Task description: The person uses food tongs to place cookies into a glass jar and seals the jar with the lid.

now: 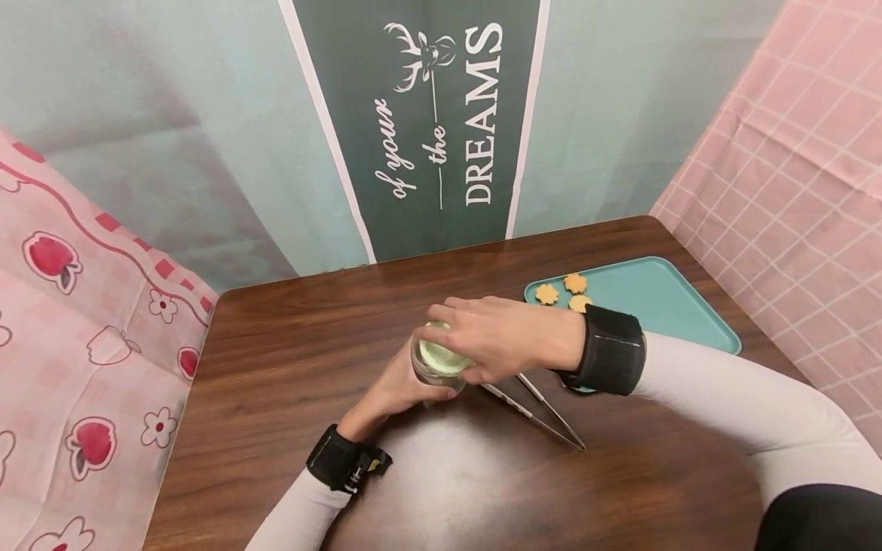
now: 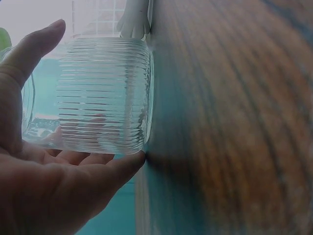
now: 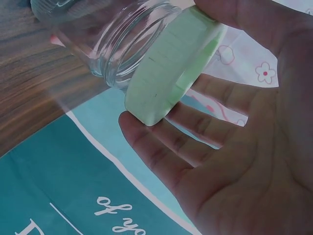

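Note:
A clear ribbed glass jar [image 2: 102, 98] stands upright on the wooden table in the head view. My left hand [image 1: 396, 386] holds it by the side, thumb and fingers wrapped around the glass. At the jar's mouth is a pale green lid [image 3: 168, 68], and my right hand [image 1: 506, 337] grips its rim between thumb and fingers from above. Screw threads of the glass show beside the lid in the right wrist view. Metal tongs [image 1: 551, 428] lie on the table just right of the jar, their far ends hidden behind my right hand.
A teal tray [image 1: 661, 306] is at the right of the brown table [image 1: 289, 344], partly covered by my right arm. Several yellow flower-shaped pieces [image 1: 547, 294] lie at its left end. Printed cloths hang behind and on both sides.

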A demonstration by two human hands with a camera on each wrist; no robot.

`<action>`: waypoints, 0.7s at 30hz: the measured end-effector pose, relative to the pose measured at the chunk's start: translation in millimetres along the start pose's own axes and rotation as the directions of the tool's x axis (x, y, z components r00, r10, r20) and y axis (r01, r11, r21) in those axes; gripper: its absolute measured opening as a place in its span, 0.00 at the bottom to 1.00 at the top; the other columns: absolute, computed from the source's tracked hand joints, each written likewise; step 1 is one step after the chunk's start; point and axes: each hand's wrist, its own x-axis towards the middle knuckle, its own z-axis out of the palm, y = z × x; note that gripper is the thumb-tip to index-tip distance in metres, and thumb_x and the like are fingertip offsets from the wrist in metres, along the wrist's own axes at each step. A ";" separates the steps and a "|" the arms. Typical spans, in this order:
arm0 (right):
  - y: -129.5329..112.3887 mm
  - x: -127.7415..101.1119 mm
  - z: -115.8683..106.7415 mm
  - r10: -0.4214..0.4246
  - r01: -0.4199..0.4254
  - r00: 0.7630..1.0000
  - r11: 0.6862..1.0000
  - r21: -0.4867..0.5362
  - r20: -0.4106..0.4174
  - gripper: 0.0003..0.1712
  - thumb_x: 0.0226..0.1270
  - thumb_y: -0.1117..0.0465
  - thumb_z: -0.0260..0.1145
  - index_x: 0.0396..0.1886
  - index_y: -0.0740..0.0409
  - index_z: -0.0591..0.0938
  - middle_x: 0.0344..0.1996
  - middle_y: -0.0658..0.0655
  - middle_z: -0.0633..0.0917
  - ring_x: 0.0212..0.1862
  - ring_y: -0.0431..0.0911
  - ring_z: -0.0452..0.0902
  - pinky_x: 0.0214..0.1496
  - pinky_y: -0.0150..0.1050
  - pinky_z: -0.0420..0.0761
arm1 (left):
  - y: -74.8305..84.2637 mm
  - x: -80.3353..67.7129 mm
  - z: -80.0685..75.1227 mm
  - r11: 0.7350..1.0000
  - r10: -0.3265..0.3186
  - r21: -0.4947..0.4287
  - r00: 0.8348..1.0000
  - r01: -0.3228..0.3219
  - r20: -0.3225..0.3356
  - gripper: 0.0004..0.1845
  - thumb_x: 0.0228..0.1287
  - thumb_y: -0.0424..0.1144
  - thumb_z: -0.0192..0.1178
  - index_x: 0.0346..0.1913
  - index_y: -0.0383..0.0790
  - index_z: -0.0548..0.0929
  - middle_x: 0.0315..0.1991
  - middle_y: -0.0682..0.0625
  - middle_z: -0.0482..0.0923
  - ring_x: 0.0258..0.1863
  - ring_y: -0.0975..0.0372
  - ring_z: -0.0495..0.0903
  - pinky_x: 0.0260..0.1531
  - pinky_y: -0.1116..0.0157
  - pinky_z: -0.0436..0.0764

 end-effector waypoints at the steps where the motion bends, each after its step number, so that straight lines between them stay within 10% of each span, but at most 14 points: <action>1: -0.1 -1.5 0.5 -0.004 0.004 1.000 1.000 0.001 -0.008 0.42 0.62 0.51 0.79 0.74 0.53 0.74 0.60 0.56 0.77 0.55 0.50 0.78 0.45 0.45 0.87 | 0.3 -0.1 0.2 1.000 -0.002 -0.006 1.000 0.002 0.000 0.52 0.46 0.34 0.85 0.74 0.41 0.65 0.60 0.44 0.79 0.55 0.55 0.80 0.59 0.55 0.79; 21: -15.4 -20.6 1.7 -0.063 0.062 0.996 0.998 -0.021 -0.063 0.44 0.60 0.51 0.80 0.74 0.53 0.73 0.63 0.56 0.77 0.55 0.50 0.78 0.41 0.42 0.87 | -2.2 -0.3 -0.2 1.000 0.027 0.009 1.000 -0.027 -0.007 0.57 0.45 0.35 0.84 0.79 0.42 0.62 0.68 0.45 0.75 0.62 0.55 0.77 0.65 0.54 0.75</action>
